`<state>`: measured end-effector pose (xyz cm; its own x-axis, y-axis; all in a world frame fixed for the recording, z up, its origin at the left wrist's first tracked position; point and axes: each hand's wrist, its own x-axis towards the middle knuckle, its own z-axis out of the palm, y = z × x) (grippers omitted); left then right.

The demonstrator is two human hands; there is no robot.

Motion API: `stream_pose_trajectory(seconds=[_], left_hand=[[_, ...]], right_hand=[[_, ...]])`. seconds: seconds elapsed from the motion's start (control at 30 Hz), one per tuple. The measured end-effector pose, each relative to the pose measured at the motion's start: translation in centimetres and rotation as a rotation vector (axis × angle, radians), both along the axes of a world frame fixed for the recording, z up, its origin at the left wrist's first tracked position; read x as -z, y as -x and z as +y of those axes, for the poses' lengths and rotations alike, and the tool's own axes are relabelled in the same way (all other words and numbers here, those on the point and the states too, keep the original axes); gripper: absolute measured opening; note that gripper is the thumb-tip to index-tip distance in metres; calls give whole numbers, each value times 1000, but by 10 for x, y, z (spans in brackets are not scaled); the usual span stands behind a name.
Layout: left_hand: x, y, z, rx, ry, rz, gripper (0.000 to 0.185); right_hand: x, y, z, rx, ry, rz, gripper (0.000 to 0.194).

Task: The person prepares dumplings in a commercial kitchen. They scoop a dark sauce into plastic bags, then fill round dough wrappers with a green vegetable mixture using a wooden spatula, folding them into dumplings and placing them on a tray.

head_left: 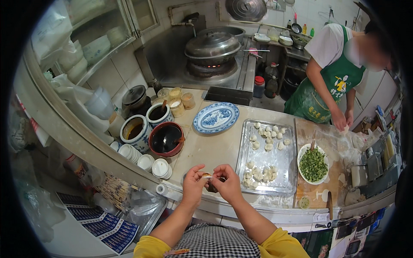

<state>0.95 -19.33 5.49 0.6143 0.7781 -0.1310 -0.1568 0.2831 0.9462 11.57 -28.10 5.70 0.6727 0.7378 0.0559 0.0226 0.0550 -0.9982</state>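
Between my fingertips I hold a small dough wrapper with a dab of darker filling on it. My left hand pinches one side of it, and my right hand pinches the other. Just below and behind the fingers a dark bowl or its contents shows, mostly hidden. To the right of my right hand lies a metal tray bearing several folded dumplings in a near group and a far group. A blue-and-white oval platter rests on the counter beyond my hands.
A red bowl of dark sauce, sauce crocks and stacked white dishes stand left. Right are a bowl of chopped green filling and a co-worker handling dough. A lidded steel pot sits over a lit burner at the back.
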Motion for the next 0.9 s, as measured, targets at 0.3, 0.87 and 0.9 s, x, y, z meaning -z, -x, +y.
stream_pose_trajectory(seconds=[0.3,0.87,0.9], left_hand=[[-6,14,17,182,267,-33,43],[-7,-4,39,285,-172,481,17],[-3,-1,39,351,-239,516,17]], right_hand=[[25,-23,11,-227,66,248,20],[-57,-22,46,-922,708,-1502,14],[-57,-30,46,-945,704,-1506,14]])
